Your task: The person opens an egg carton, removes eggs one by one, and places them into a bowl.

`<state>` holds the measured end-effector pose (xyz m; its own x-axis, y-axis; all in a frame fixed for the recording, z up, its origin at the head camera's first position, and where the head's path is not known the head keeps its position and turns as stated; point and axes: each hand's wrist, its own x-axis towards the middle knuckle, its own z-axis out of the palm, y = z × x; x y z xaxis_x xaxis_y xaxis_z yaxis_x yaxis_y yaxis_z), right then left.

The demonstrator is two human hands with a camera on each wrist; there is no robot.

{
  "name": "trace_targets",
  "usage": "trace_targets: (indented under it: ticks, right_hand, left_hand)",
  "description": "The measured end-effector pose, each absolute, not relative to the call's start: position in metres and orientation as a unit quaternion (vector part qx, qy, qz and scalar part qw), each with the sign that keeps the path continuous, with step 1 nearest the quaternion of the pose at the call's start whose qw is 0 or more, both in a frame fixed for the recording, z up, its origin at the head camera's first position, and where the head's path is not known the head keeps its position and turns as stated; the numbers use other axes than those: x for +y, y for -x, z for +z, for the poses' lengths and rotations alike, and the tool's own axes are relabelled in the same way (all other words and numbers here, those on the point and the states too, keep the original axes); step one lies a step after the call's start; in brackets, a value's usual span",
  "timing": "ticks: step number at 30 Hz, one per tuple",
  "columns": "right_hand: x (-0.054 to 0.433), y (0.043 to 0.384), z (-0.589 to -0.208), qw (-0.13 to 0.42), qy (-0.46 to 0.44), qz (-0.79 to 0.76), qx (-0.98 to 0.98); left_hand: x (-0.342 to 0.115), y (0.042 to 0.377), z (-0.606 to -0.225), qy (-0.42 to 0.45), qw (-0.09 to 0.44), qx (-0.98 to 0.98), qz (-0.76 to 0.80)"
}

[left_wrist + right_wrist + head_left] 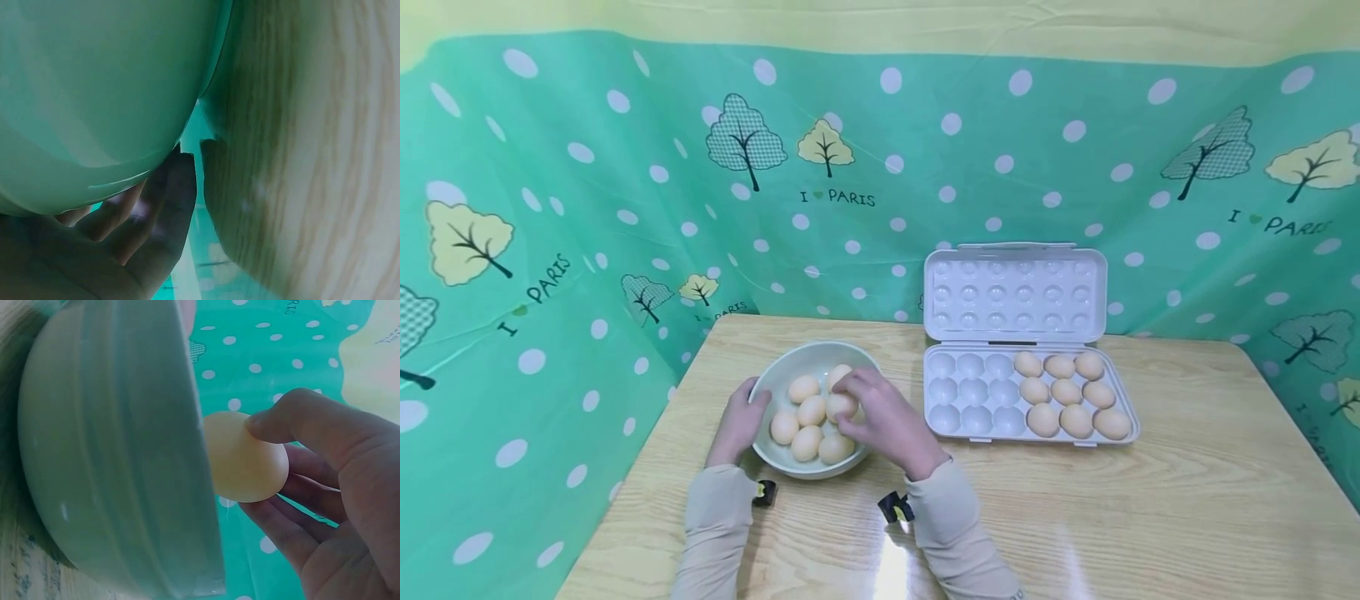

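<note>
A pale green bowl [816, 469] stands on the left part of the table with several light brown eggs [806, 443] in it. My left hand [745, 419] grips the bowl's left side. In the left wrist view its fingers [164, 206] lie against the curved outer wall. Over the right side of the bowl, my right hand [883, 417] holds an egg [247, 456] between thumb and fingers. The right wrist view shows that egg beside the rim, its far end hidden behind the bowl.
Right of the bowl lies an open white egg box [934, 427], its lid [1015, 277] raised at the back. Eggs [1066, 392] fill its three right-hand columns; the left cups show white. A green dotted cloth [1000, 208] hangs behind the wooden table [1195, 467].
</note>
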<state>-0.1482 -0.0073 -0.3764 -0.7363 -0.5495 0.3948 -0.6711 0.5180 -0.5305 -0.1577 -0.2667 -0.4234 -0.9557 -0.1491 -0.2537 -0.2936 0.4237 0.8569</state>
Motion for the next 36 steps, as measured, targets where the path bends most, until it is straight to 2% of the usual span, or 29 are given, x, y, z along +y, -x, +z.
trace_targets:
  ticks: [11,36]
  right_hand:
    - [-0.015,0.150,-0.385,0.063,-0.348,0.334,-0.874]
    - [-0.030,0.155,-0.403,0.062,-0.365,0.284,-0.884]
  left_hand:
    - [-0.267,0.157,-0.427,0.132,0.075,0.835,0.528]
    - [-0.268,0.157,-0.426,0.130,0.060,0.837,0.528]
